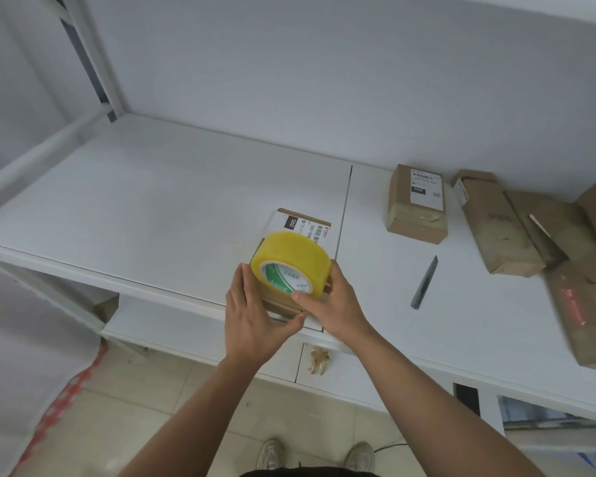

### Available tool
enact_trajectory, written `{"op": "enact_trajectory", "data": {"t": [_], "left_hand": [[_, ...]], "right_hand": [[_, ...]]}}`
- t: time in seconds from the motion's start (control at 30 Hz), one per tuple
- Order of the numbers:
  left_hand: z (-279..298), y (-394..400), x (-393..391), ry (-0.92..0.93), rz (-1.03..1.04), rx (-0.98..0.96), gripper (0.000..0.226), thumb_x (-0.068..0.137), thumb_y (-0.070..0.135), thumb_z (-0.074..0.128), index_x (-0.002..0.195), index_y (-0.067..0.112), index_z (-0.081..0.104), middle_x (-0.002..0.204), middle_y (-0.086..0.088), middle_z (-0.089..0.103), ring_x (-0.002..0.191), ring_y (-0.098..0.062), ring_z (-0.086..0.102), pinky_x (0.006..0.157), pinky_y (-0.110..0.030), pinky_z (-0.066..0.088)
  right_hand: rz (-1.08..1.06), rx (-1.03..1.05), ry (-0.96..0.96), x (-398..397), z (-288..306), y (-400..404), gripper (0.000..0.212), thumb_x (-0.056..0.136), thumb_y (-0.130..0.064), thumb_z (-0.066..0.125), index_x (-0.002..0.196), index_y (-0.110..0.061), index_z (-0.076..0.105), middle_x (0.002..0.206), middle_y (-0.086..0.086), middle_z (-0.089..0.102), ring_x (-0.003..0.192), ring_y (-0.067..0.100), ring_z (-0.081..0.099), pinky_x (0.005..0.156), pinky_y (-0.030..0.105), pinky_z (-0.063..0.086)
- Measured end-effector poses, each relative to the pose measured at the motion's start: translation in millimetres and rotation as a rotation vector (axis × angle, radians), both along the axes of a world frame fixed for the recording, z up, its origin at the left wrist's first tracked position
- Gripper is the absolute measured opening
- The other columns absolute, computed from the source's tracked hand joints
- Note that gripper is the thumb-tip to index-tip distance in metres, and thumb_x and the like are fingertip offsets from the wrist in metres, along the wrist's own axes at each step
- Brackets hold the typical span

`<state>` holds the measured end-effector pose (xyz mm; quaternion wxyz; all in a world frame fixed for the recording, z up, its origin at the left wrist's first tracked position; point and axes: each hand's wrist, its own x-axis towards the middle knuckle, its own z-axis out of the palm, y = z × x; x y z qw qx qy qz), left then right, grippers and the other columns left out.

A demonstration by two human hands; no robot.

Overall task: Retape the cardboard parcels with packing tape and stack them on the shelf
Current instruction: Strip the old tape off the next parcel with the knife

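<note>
A small cardboard parcel (300, 223) with a white shipping label lies at the front edge of the white shelf (159, 208). A roll of yellow packing tape (289, 261) stands on its near end. My right hand (334, 304) grips the roll, thumb on the roll's printed core. My left hand (252, 315) lies flat against the parcel's left near side, fingers straight, thumb reaching across the front edge.
A taped parcel (417, 204) with a label stands further back on the right. Several more cardboard parcels (530, 232) are piled at the far right. A utility knife (425, 282) lies on the shelf between them and my hands. A lower shelf (172, 325) shows below.
</note>
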<state>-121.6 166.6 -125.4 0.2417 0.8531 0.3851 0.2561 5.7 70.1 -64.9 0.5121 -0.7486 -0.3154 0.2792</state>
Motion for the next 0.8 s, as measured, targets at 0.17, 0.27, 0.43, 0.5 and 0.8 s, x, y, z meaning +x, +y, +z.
{"op": "enact_trajectory", "data": {"t": [0.17,0.27,0.43,0.5,0.8], "left_hand": [[4.1,-4.3,-1.0,-0.002,0.016,-0.031,0.131,0.062,0.083,0.059,0.154,0.005,0.012,0.152,-0.02,0.034,0.136,-0.037,0.039,0.105,-0.049,0.043],[6.2,-5.0,-1.1,0.002,0.024,-0.056,0.131,0.061,0.084,0.059,0.155,0.008,0.009,0.152,-0.019,0.033,0.136,-0.037,0.038,0.104,-0.049,0.044],[4.9,-5.3,-0.5,0.007,0.012,-0.05,0.128,0.061,0.08,0.062,0.155,0.01,0.01,0.152,-0.016,0.03,0.134,-0.037,0.038,0.103,-0.052,0.047],[4.2,-5.5,0.2,0.012,0.005,-0.043,0.128,0.062,0.08,0.062,0.155,0.009,0.012,0.152,-0.016,0.029,0.133,-0.037,0.038,0.102,-0.053,0.047],[7.1,-6.0,-0.2,0.017,0.034,-0.092,0.13,0.06,0.083,0.059,0.156,0.009,0.01,0.153,-0.015,0.028,0.137,-0.035,0.034,0.105,-0.052,0.044]], "right_hand": [[0.018,-0.029,-0.065,4.2,5.2,-6.3,0.044,0.079,-0.019,0.08,0.109,-0.03,0.05,0.1,-0.003,0.066,0.089,0.011,0.066,0.071,0.028,0.056],[-0.004,-0.035,-0.073,6.9,10.1,-14.5,0.038,0.072,-0.023,0.074,0.098,-0.027,0.047,0.084,-0.001,0.059,0.067,0.008,0.057,0.06,0.028,0.048],[-0.066,-0.064,-0.114,24.3,19.9,-44.2,0.033,0.065,-0.028,0.062,0.093,-0.031,0.045,0.083,-0.007,0.055,0.068,0.003,0.053,0.054,0.015,0.041],[-0.043,-0.086,-0.123,25.0,24.1,-49.1,0.035,0.065,-0.03,0.062,0.095,-0.035,0.044,0.089,-0.008,0.056,0.076,0.005,0.057,0.058,0.016,0.044],[-0.103,-0.146,-0.292,41.4,34.3,-71.5,0.049,0.077,-0.019,0.069,0.115,-0.034,0.043,0.102,-0.005,0.056,0.088,0.015,0.057,0.069,0.021,0.044]]}}
